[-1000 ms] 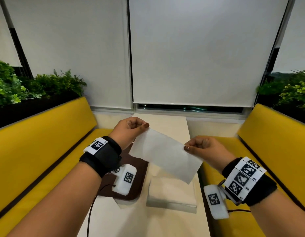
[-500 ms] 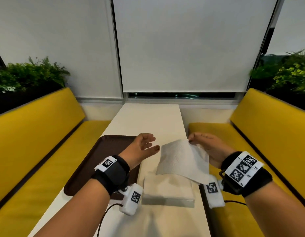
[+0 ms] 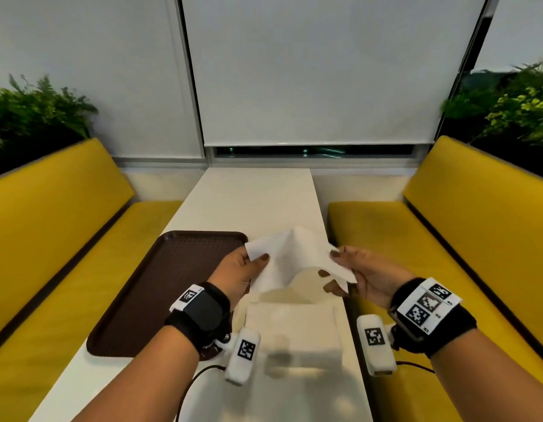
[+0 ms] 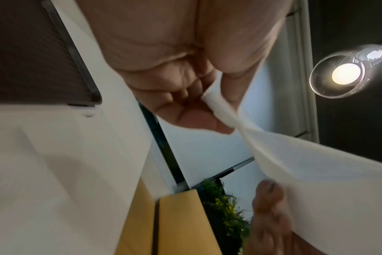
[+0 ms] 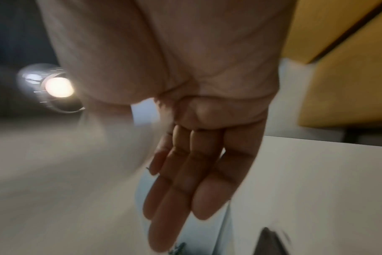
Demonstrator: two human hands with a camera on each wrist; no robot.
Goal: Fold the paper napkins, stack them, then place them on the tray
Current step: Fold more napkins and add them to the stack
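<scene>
- We hold one thin white paper napkin (image 3: 290, 257) in the air between both hands, above the long white bench (image 3: 252, 196); it arches up in the middle and droops toward us.
- Our left hand (image 3: 238, 271) pinches the napkin's left corner between thumb and curled fingers; the left wrist view shows the paper (image 4: 294, 172) gathered into that pinch.
- Our right hand (image 3: 360, 274) takes the right edge, thumb on top and fingers (image 3: 328, 287) beneath; in the right wrist view those fingers (image 5: 185, 181) lie nearly straight, and the picture is blurred.
- A squared stack of white paper napkins (image 3: 291, 327) lies on the bench just below the raised one, nearer to us.
- The dark brown textured plastic tray (image 3: 160, 287) sits on the bench to the left of the stack, beside our left hand.
- Yellow padded seats (image 3: 446, 239) run along both sides of the bench.
</scene>
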